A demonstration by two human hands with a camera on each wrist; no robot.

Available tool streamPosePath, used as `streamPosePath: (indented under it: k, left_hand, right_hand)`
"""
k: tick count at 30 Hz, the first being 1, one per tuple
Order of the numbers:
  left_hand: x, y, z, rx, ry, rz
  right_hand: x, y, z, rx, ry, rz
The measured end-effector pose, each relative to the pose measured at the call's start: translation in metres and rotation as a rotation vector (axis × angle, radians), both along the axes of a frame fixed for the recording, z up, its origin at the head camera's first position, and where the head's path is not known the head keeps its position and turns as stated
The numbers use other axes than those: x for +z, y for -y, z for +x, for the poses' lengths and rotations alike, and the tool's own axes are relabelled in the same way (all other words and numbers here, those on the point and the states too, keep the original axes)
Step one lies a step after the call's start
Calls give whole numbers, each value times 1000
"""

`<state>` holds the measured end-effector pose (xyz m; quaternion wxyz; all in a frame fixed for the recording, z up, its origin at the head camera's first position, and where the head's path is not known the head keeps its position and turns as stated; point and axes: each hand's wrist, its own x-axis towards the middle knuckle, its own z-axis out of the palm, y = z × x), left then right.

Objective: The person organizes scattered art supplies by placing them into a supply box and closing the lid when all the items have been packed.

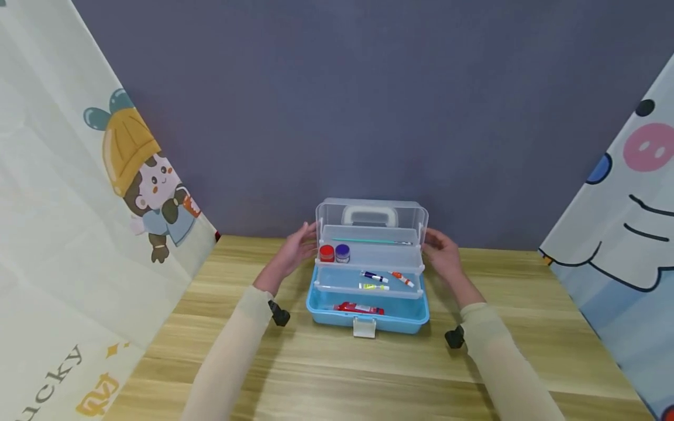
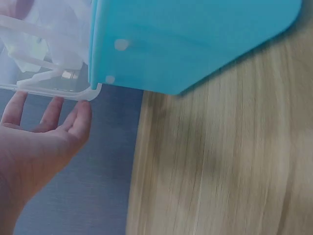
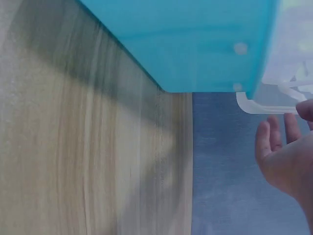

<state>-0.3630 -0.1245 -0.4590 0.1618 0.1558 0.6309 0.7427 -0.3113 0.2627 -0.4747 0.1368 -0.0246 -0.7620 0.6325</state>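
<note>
I flank the box's lid (image 1: 371, 211) with left hand (image 1: 295, 250) and right hand (image 1: 441, 252), fingers straight; best press evenly.

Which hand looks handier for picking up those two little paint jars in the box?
Probably the left hand: the red jar and purple jar sit at the left end of the upper tray, beside it. The right hand would have to cross the box.
</note>
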Motion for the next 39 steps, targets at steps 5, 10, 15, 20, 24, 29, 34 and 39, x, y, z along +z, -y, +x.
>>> streamPosePath:
  k: [5,10,15,20,24,29,34,39]
  left_hand:
    - [2,5,4,4,-36,-96]
    - [8,11,11,20,-77,-205]
    - [15,18,21,3,-118,-314]
    - [24,22,30,-40,-170,-431]
    - [32,25,36,-65,-173,-459]
    - [38,22,45,-70,-186,-469]
    - [45,19,50,-55,-182,-495]
    - [46,19,58,-32,-176,-516]
  right_hand:
    - [7,-1,6,1,40,-4]
    - [16,-2,15,-1,71,46]
    - [32,-1,30,29,130,130]
    - [49,1,42,82,192,244]
    - [63,7,50,82,261,322]
    - [73,13,58,89,292,330]
    - [80,17,63,96,309,319]
    - [80,17,68,119,366,330]
